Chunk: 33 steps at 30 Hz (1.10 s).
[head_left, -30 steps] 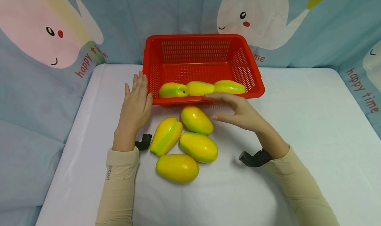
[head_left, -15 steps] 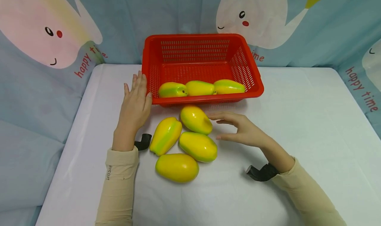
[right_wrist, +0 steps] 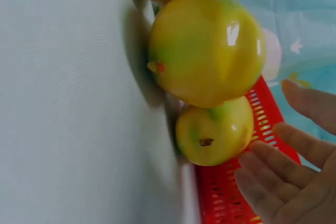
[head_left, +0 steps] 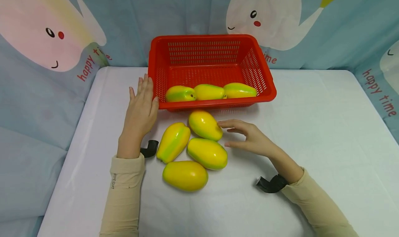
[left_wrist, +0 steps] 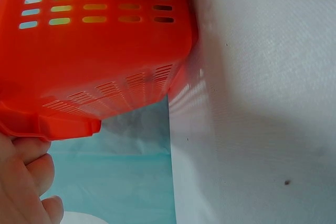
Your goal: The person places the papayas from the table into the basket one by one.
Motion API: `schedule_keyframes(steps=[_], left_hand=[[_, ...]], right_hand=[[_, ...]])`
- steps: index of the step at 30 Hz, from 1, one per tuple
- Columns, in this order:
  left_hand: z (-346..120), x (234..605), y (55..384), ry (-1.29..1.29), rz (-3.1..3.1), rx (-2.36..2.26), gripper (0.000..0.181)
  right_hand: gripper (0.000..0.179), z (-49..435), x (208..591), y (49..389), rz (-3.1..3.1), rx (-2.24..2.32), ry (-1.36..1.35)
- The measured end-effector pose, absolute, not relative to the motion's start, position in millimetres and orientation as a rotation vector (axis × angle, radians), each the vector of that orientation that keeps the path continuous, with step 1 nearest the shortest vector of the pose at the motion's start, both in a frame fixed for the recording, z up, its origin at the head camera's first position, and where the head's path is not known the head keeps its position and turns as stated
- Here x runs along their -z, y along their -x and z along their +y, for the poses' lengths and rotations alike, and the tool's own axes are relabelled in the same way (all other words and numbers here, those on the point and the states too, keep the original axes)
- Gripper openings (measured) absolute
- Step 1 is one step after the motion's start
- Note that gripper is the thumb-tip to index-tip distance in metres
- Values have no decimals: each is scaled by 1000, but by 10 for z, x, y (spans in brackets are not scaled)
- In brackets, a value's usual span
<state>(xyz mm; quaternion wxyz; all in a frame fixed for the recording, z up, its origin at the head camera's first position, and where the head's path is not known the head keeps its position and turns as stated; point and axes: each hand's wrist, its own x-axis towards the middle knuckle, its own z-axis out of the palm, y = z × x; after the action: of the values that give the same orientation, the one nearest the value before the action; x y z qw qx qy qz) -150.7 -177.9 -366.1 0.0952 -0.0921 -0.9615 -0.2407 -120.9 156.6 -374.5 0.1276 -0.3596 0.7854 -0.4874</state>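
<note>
Papaya beside relaxed right hand, perhaps touching; outstretched left hand against basket.

Up high on the near side, the head camera looks forward and down, far enough back to take in the white surface, the whole red basket and the patterned curtain beyond. Down low on the left — close in and tipped sideways — the left wrist view faces far, onto the basket's near left corner. From the right, also low and tipped, the right wrist view looks far across the loose fruit, close up. Basket, surface and curtain show in all three; the head and right wrist views share the loose fruit.
</note>
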Motion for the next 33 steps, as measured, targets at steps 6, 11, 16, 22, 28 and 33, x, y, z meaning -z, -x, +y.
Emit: schedule_keyframes(steps=[6,11,16,22,28,33], left_hand=[[-1783,3665,1505,282,-2846,715,59],[-1781,3665,1507,279,-2846,715,59],[-1782,3667,1507,279,-2840,718,59],[-1785,3670,1507,280,-2838,719,59],[-1787,3674,1507,286,-2834,721,59],[-1789,3679,1508,284,-2837,722,59]], right_hand=[[56,1497,3846,1284,2323,1423,952],[63,1452,3913,1322,2354,1368,867],[69,1423,3923,1350,2383,1309,831],[73,1370,3917,1380,2416,1265,809],[70,1341,3923,1413,2437,1287,814],[64,1350,3935,1432,2447,1316,837]])
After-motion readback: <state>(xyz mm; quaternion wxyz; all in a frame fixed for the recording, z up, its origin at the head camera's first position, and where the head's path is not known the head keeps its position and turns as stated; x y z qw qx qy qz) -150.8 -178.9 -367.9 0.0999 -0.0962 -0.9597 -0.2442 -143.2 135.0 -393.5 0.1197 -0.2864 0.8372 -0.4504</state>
